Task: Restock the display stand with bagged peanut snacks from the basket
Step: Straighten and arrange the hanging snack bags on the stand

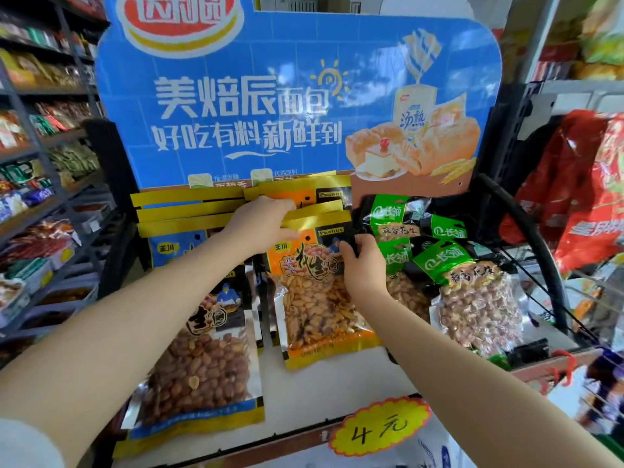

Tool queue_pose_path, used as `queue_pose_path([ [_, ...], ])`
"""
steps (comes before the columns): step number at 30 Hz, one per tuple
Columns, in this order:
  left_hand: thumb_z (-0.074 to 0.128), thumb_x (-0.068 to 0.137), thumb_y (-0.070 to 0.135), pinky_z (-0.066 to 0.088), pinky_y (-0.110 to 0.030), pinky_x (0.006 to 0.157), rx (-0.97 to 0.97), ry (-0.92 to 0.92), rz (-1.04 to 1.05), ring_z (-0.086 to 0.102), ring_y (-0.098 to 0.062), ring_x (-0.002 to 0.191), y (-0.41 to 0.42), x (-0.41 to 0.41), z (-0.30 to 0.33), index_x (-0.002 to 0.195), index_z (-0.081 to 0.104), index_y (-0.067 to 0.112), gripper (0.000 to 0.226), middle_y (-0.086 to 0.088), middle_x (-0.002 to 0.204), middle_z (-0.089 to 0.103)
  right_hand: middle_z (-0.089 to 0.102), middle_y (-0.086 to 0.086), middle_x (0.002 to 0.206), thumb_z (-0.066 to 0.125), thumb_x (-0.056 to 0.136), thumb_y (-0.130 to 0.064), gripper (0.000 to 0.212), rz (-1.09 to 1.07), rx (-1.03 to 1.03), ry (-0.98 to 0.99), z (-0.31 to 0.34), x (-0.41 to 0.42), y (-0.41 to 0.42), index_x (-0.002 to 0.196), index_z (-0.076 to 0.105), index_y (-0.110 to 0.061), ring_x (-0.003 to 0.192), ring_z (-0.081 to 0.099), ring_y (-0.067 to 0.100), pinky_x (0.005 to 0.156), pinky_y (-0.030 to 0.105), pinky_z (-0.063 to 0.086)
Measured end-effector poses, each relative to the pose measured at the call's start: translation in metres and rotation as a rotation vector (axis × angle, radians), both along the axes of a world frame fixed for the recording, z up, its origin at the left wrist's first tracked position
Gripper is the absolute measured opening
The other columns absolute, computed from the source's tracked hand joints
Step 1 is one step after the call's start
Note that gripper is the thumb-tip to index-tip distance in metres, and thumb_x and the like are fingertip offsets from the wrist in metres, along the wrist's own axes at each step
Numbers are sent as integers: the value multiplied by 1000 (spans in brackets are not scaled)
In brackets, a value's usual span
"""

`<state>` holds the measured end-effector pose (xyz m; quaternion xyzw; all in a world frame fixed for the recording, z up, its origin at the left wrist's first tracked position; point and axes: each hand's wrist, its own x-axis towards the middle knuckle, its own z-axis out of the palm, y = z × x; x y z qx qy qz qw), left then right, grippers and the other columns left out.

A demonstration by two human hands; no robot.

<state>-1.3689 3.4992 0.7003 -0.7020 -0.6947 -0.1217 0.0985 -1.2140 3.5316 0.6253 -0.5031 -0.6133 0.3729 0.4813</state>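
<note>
An orange-labelled peanut bag (317,298) with a gold top strip stands in the middle row of the display stand (354,390). My left hand (261,224) grips the gold top edges of the orange bags at the front of that row. My right hand (363,265) pinches the front bag's upper right side. A row of blue-labelled peanut bags (199,349) fills the left of the stand. Green-topped peanut bags (469,292) lie piled on the right. No basket is in view.
A blue cardboard bread advert (287,96) rises behind the stand. Snack shelves (40,184) run along the left. Red bags (580,197) hang at the right beside a wire rack (540,265). A yellow price tag (378,427) is fixed to the stand's front edge.
</note>
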Motion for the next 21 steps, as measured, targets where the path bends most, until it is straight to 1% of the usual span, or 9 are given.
queue_pose_path([
  [2, 61, 87, 36, 36, -28, 67, 26, -37, -10, 58, -29, 96, -1, 0, -2, 130, 48, 14, 51, -13, 109, 63, 41, 13, 135, 65, 84, -30, 66, 32, 141, -146, -1, 6, -7, 137, 32, -8, 127, 37, 28, 100, 32, 37],
  [4, 61, 86, 35, 40, -31, 68, 43, -50, -17, 58, -29, 93, -1, 0, -4, 129, 49, 14, 49, -14, 110, 63, 25, 16, 147, 76, 69, -44, 100, 205, 547, -494, -3, 18, -17, 144, 18, -11, 135, 18, 25, 111, 38, 22],
  [5, 62, 86, 35, 41, -33, 69, 47, -52, -20, 58, -30, 96, 0, 0, -4, 128, 50, 14, 49, -14, 112, 63, 22, 16, 149, 77, 64, -50, 105, 329, 729, -672, -5, 24, -21, 144, 17, -15, 136, 16, 26, 111, 40, 21],
  [7, 62, 86, 35, 41, -33, 72, 46, -63, -27, 56, -30, 105, -1, 0, -3, 129, 49, 14, 49, -13, 116, 62, 17, 13, 154, 73, 64, -56, 102, 534, 830, -979, -9, 32, -27, 143, 19, -24, 139, 18, 30, 112, 44, 20],
  [9, 62, 85, 36, 42, -33, 76, 29, -72, -32, 54, -30, 111, 0, -2, -1, 130, 48, 15, 51, -12, 122, 59, 11, 9, 156, 68, 71, -56, 95, 586, 708, -1159, -14, 33, -26, 145, 16, -27, 142, 15, 31, 115, 47, 19],
  [11, 64, 84, 36, 44, -35, 82, 15, -79, -34, 52, -29, 114, 1, -3, 0, 130, 48, 16, 52, -12, 128, 56, 20, 10, 154, 67, 71, -57, 95, 548, 688, -1206, -18, 31, -26, 146, 20, -23, 140, 22, 31, 114, 48, 25],
  [14, 65, 83, 34, 42, -32, 73, 43, -98, -40, 56, -25, 91, 0, -3, 4, 125, 51, 16, 47, -12, 120, 60, 51, 11, 138, 71, 58, -64, 98, 390, 844, -1269, -32, 28, -27, 137, 39, -14, 123, 53, 30, 98, 45, 46],
  [17, 66, 83, 33, 47, -38, 86, 100, -145, -51, 56, -28, 107, 1, -5, 8, 123, 51, 16, 46, -11, 127, 57, 52, 11, 138, 66, 66, -62, 89, 281, 993, -1297, -45, 23, -22, 136, 34, -18, 118, 57, 31, 96, 44, 50],
  [21, 62, 85, 34, 42, -41, 97, 124, -93, -89, 49, -26, 119, 5, -9, 6, 129, 47, 17, 49, -7, 132, 50, 50, 8, 141, 60, 69, -62, 81, 206, 1127, -1344, -47, 21, -14, 136, 33, -23, 115, 59, 28, 94, 43, 45],
])
